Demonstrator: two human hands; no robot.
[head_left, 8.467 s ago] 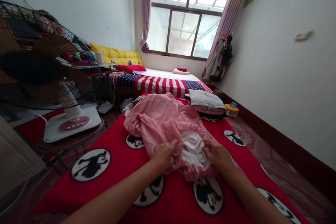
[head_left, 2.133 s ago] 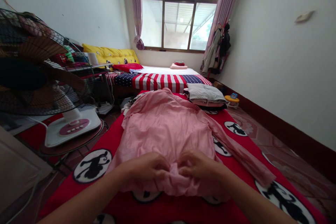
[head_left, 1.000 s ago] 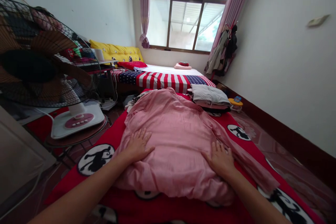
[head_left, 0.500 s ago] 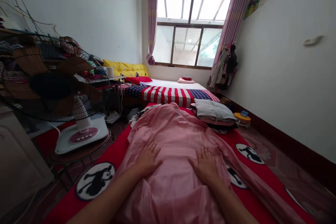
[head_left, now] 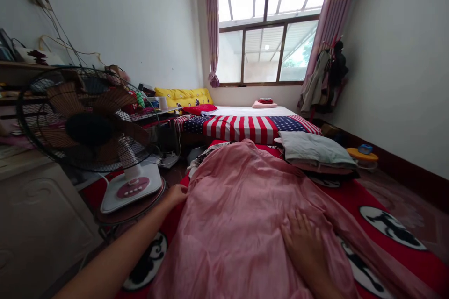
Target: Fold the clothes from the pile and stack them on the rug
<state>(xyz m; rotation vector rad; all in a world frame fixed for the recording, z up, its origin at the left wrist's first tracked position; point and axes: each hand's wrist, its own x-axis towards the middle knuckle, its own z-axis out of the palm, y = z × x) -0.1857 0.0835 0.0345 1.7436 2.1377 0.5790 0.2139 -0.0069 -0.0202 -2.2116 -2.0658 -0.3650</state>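
A thin pink shirt [head_left: 238, 210] with a long sleeve stretching to the lower right lies spread over a red cover [head_left: 377, 198] with black-and-white round prints. At the shirt's left edge, my left hand [head_left: 177, 195] has its fingers closed on the cloth; the fingertips are partly hidden. My right hand [head_left: 305, 243] rests flat on the right side of the shirt, fingers extended and slightly spread. Small wrinkles run along the fabric between the two hands.
A pile of folded clothes [head_left: 317, 152] sits beyond the shirt on the right. An electric fan [head_left: 131, 189] stands on a round stool at left. Behind are a bed with a striped, starred cover [head_left: 242, 128] and a yellow stool [head_left: 363, 154].
My left hand has moved from lying flat on the shirt to its left edge, where it grips the cloth. My right hand stays flat on the shirt. The camera view has shifted left.
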